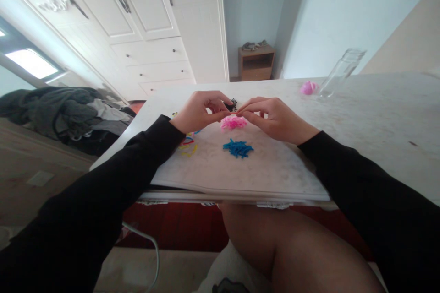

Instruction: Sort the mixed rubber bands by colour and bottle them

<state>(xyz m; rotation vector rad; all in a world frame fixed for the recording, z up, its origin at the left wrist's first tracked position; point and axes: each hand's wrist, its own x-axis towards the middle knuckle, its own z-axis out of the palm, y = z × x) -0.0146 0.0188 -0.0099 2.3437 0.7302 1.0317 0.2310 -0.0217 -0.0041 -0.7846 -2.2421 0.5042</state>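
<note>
Our left hand (202, 111) and right hand (276, 119) pinch a thin orange strip (234, 112) mid-frame, above a pale table (371, 119); upper left, white cupboards (147, 4).

Home: white wardrobe (146, 4), heaped clothes (51, 110), small wooden cabinet (256, 74).

The person wears long black sleeves, a left sleeve (103, 197) and a right sleeve (367, 197). Both look plain and end at the wrists. The left hand (203, 112) and right hand (275, 118) are bare. A leg (252, 226) is bare too. Near it is pale cloth (225, 265) with a dark shape.
</note>
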